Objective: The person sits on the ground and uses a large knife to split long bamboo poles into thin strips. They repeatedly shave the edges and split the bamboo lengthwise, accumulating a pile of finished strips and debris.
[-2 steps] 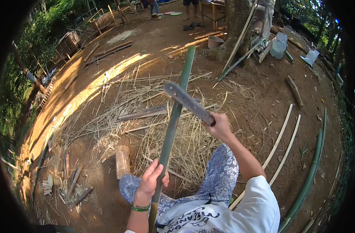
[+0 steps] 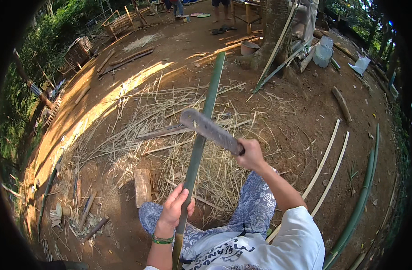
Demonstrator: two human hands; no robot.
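Note:
A long green bamboo pole [image 2: 200,150] slants up and away from my lap. My left hand [image 2: 174,206] is wrapped round its lower part, just above a pale joint ring. In my right hand [image 2: 250,155] is the handle of a machete [image 2: 210,129] with a broad, dark, blunt-ended blade. The blade lies across the pole's middle on the near side and hides a short stretch of it; whether its edge touches the bamboo I cannot tell.
Pale bamboo shavings [image 2: 215,180] cover the ground before my knees, beside a short wood block [image 2: 142,187]. Two pale strips [image 2: 323,158] and green bamboo poles [image 2: 361,202] lie at right. Farther off stand a tree trunk [image 2: 276,33], a bucket [image 2: 249,48] and people's legs.
My right hand has brought the machete slightly down the pole, toward me and a little left. My left hand stays in place on the bamboo, whose far tip has barely shifted.

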